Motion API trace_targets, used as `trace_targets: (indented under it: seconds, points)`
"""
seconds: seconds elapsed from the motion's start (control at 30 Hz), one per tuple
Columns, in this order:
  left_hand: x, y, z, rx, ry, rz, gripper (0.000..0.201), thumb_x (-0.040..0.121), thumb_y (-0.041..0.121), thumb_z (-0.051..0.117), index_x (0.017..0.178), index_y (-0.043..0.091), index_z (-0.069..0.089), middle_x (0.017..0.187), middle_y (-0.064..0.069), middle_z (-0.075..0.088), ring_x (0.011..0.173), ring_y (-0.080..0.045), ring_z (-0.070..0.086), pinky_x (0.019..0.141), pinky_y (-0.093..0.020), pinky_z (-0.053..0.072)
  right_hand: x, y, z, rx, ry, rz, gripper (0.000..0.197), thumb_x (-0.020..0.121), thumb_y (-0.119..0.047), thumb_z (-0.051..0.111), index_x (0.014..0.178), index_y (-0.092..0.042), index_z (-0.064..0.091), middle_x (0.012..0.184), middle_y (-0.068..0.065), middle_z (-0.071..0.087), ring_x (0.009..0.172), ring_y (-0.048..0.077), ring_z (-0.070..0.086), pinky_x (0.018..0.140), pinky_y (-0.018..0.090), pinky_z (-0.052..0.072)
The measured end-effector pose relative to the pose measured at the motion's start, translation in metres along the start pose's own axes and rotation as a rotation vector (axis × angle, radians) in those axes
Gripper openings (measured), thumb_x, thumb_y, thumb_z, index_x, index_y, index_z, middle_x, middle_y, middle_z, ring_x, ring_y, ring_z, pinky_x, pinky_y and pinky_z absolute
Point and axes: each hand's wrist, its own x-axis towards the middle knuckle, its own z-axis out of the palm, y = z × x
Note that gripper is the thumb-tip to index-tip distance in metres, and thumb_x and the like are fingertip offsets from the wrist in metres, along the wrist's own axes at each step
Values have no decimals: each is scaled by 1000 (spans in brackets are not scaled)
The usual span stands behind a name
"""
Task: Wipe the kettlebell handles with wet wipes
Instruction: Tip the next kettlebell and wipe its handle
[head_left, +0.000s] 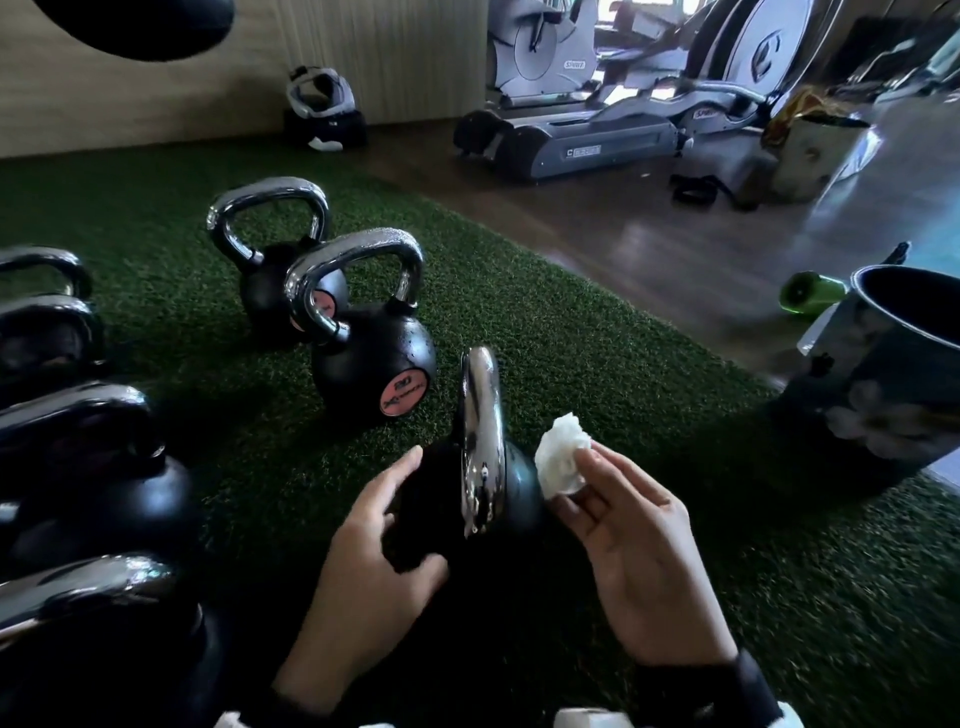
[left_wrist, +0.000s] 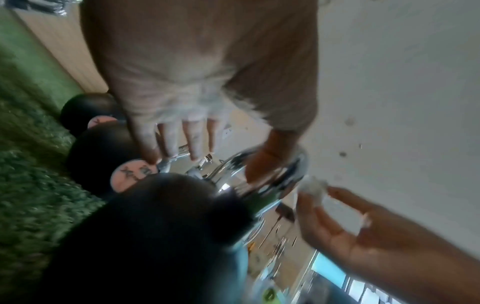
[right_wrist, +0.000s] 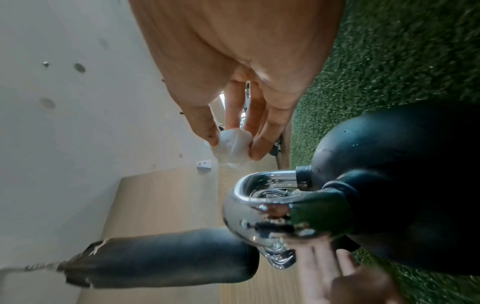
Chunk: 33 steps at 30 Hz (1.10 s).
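Shaggy green turf (head_left: 597, 364) carries several round black kettlebells with polished chrome loop handles. The nearest kettlebell (head_left: 522, 483) stands between the hands, its mirror-bright handle (head_left: 483, 441) edge-on. The left hand (head_left: 374, 561) hovers beside it, fingers loosely spread. The right hand (head_left: 639, 551) pinches a crumpled white wet wipe (head_left: 563, 462) just beside the handle.

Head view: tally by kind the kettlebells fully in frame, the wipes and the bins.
Kettlebells: 3 (near kettlebell, middle kettlebell, rear kettlebell)
Wipes: 1 (crumpled wipe, pinched by the right hand)
Bins: 1 (black bin)
Total: 5
More kettlebells at the left edge are cut off and not counted.
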Motion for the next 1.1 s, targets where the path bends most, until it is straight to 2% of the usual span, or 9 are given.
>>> trace_targets:
  seconds: [0.17, 0.3, 0.47, 0.63, 0.77, 0.83, 0.9, 0.97, 1.1]
  points:
    - [15, -31, 46, 362, -102, 22, 144, 53, 83, 76, 163, 29, 1, 170, 13, -13, 158, -12, -12, 129, -37, 6, 24, 10, -14, 21, 85, 7, 26, 85, -15, 70, 106, -1, 79, 108, 21, 77, 94, 22, 74, 85, 32, 63]
    - [26, -32, 68, 290, 215, 127, 114, 65, 77, 72, 154, 27, 22, 163, -5, 30, 152, -30, 25, 123, -55, 28, 41, 19, -12, -34, 107, 7, 22, 92, -10, 70, 110, 0, 77, 108, 20, 77, 95, 21, 73, 87, 33, 60]
    - [33, -39, 71, 315, 323, 298, 91, 74, 60, 75, 146, 17, 39, 148, -6, 50, 140, -33, 46, 111, -58, 43, 63, 26, 0, -126, 141, -19, 21, 92, -10, 73, 109, 1, 77, 103, 18, 79, 90, 21, 74, 81, 30, 60]
    - [42, -51, 47, 18, 170, 240, 82, 65, 52, 89, 133, 59, 44, 133, 6, 64, 127, -23, 62, 106, -52, 51, 81, 38, 18, -207, 177, 15, 17, 90, -10, 78, 105, -1, 78, 97, 20, 80, 89, 31, 75, 88, 43, 61]
    - [43, -54, 38, 30, 94, 153, 81, 54, 59, 83, 116, 69, 33, 124, 62, 40, 120, 30, 41, 102, 1, 34, 92, 57, 24, -495, 227, -56, 22, 89, -27, 81, 107, -14, 81, 91, 3, 82, 86, 17, 79, 87, 38, 64]
    - [42, -59, 43, -41, 102, 119, 88, 57, 58, 88, 128, 58, 37, 130, 49, 51, 125, 21, 47, 108, -10, 40, 91, 60, 28, -671, 270, -136, 24, 91, -34, 78, 109, -20, 82, 92, -5, 82, 77, -2, 74, 82, 20, 61]
    - [41, -68, 47, -139, 121, 79, 89, 59, 56, 94, 136, 40, 52, 133, 11, 66, 127, -11, 62, 109, -42, 50, 89, 64, 31, -736, 280, -188, 23, 94, -32, 75, 113, -20, 81, 96, -9, 80, 68, -20, 64, 70, -1, 48]
    - [40, -71, 49, -170, 132, 64, 87, 58, 55, 95, 133, 36, 54, 131, 1, 67, 126, -16, 63, 107, -47, 51, 88, 66, 35, -747, 280, -203, 24, 97, -28, 72, 117, -17, 79, 102, -6, 80, 63, -27, 56, 68, -8, 40]
    - [39, -67, 52, -205, 159, 32, 91, 58, 53, 96, 135, 29, 53, 130, -1, 67, 125, -17, 64, 105, -47, 53, 101, 59, 45, -630, 303, -196, 20, 97, -25, 72, 113, -16, 80, 95, -10, 79, 84, -6, 71, 93, 21, 58]
